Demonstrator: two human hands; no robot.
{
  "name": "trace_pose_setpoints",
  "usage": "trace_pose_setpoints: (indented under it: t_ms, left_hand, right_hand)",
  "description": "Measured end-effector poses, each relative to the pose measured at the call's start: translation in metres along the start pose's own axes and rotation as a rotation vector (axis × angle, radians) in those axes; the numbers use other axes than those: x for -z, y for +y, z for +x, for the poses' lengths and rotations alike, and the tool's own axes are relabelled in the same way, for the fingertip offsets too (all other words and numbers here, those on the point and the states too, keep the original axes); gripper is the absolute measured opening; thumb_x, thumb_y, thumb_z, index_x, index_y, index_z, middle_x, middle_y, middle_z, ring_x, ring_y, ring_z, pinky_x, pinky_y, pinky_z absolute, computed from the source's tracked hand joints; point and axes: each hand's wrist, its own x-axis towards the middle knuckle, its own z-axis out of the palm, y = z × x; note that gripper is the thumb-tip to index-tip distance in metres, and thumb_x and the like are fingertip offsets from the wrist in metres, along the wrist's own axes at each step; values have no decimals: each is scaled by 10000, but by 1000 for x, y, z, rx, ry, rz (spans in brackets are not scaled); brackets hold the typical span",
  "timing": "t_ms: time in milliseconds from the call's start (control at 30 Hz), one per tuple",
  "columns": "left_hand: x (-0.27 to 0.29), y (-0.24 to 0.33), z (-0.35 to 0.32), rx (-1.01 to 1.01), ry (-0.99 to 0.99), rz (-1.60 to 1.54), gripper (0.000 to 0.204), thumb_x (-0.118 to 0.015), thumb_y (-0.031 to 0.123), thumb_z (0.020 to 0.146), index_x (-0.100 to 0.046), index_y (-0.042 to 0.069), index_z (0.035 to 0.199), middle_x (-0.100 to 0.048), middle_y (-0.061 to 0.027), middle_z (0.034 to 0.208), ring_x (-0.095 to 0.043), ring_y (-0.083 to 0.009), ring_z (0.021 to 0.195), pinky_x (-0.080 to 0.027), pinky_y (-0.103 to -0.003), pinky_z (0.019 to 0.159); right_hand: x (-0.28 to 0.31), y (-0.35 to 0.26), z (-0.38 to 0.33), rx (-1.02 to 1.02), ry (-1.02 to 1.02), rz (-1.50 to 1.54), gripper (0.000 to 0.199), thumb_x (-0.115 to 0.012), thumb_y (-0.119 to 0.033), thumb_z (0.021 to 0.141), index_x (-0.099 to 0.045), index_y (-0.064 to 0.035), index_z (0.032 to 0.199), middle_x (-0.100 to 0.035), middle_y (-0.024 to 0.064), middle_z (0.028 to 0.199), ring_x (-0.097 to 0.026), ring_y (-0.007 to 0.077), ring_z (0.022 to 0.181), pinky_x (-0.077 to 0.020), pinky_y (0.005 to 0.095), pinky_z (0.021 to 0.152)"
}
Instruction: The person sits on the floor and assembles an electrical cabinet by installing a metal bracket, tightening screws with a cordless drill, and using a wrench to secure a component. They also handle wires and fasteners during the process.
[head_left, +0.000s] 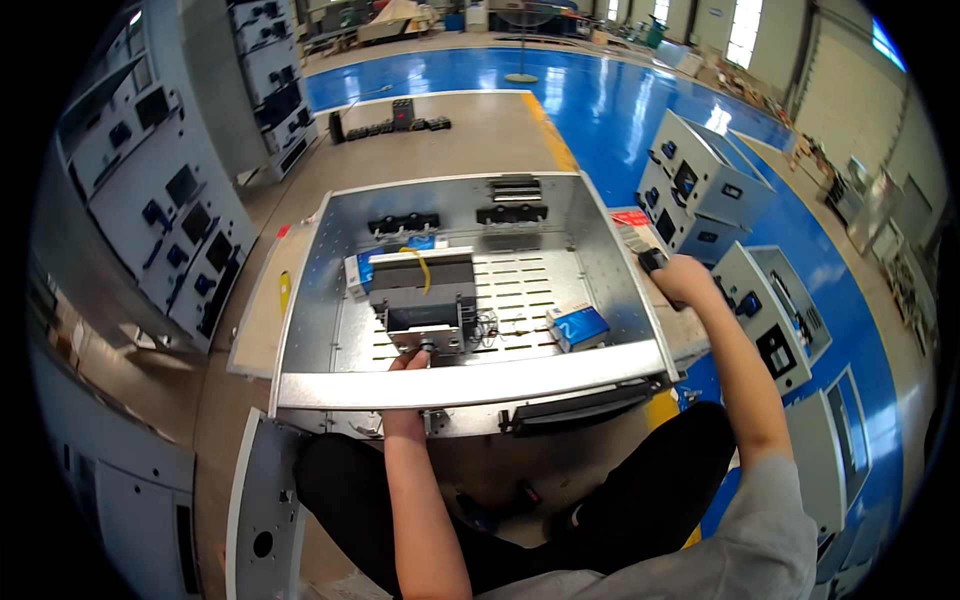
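Breaker (425, 300) sitting dark on the slotted backplate inside the open metal cabinet (470, 385), your left hand (408, 362) pinching its front bracket, blue box (577, 326) just right, your right hand (683, 280) outside the wall, fist closed around a black tool (652, 262).

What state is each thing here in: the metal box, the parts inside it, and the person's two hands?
Metal cabinet: lying on its back, open on top.
Breaker: lying inside the cabinet, yellow wire across it.
Blue box: closed, lying on the slotted plate.
Left hand: reaching over the cabinet's front edge, fingers at the breaker's lower end.
Right hand: outside the cabinet's right wall, closed around a dark tool.
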Motion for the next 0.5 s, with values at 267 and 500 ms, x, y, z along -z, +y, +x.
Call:
trace_pose_setpoints:
  t_ms: [267, 500]
  left_hand:
    - [-4, 11, -14, 4, 77, 62, 284, -770, 192, 942, -704, -4, 1137, -732, -64, 1020, -647, -96, 845, -527, -263, 749]
    - [-12, 18, -8, 29, 160, 136, 328, -757, 238, 933, -597, 15, 1113, -623, -29, 931, -551, -89, 775, -480, -261, 666]
  right_hand:
    - [124, -98, -112, 541, -54, 479, 285, -471, -282, 1090, -564, -17, 1046, -549, 82, 726, -578, 174, 698, -490, 350, 674]
    - [87, -217, -119, 995, -568, 292, 279, -513, -267, 1072, -588, -21, 1180, -640, 108, 762, -631, 228, 708, -502, 405, 689]
